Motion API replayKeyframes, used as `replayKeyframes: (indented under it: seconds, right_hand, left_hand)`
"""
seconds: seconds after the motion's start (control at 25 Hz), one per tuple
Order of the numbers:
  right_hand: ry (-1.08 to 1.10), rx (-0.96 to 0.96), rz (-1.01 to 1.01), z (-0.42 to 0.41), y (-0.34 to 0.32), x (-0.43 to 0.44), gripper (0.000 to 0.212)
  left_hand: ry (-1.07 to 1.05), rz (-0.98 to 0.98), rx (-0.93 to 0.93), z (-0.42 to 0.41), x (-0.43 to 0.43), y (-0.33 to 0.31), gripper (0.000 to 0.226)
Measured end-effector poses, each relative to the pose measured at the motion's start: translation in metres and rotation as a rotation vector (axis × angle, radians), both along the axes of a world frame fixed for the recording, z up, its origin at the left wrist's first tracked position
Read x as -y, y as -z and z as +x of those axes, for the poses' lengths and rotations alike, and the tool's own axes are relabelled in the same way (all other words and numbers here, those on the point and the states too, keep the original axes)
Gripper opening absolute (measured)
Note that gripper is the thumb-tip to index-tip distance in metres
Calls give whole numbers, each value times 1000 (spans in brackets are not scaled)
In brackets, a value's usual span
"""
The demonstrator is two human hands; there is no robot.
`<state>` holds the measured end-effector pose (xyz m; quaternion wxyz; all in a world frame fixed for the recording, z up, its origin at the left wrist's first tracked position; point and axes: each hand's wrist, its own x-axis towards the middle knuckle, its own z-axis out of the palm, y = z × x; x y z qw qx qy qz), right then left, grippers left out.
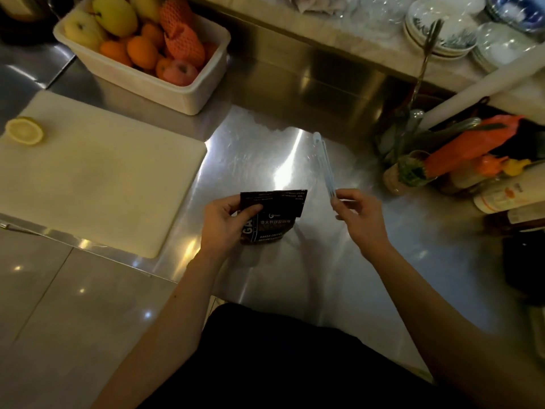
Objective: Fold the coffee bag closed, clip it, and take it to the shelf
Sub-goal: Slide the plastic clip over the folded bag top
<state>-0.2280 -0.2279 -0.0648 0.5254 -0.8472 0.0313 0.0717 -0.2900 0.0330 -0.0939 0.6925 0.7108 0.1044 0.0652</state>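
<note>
1. Coffee bag (272, 215), dark with pale lettering, stands upright on the steel desk (295, 278), its top flap already turned down over the front, so the folding step looks done or nearly so.
2. Left hand (225, 224) is clenched on the bag's left edge, thumb pressed on the folded flap; I judge this grip is there to keep the crease from springing open until something pins it.
3. Right hand (355, 214), just to the right of the bag and apart from it, pinches the near end of a long, pale sealing clip (326, 163). The clip points away from the hand toward the far side of the desk, its far tip raised. Whether its two bars are parted I cannot tell; the blur hides it.
4. Holding the clip by one end probably leaves its length free to slide across the fold from the right, the side the left hand leaves uncovered.
5. Beyond the left hand and off to its left lies a white cutting board (97, 178) with a lemon half (25, 130); farther back sits a tub of fruit (141, 51). Neither crowds the work.
6. No shelf is clearly identifiable from the head view, so clipping comes first, carrying later.
</note>
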Motion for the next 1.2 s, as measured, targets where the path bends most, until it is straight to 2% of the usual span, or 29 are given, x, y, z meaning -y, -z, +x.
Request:
replayKeyframes:
  seconds: [0.32,0.6,1.0,1.2]
  right_hand:
    - [-255,178,-70,-9,-26,73,15]
    - [-341,257,-146,-3,-19,76,17]
    - [-335,292,-100,4,-20,48,13]
    - [-310,213,-22,3,-20,41,17]
  left_hand:
    - [52,85,-38,9,68,3,21]
    - [36,78,-54,2,76,3,23]
    - [8,115,-72,7,72,9,20]
    - [-4,89,-80,8,73,9,22]
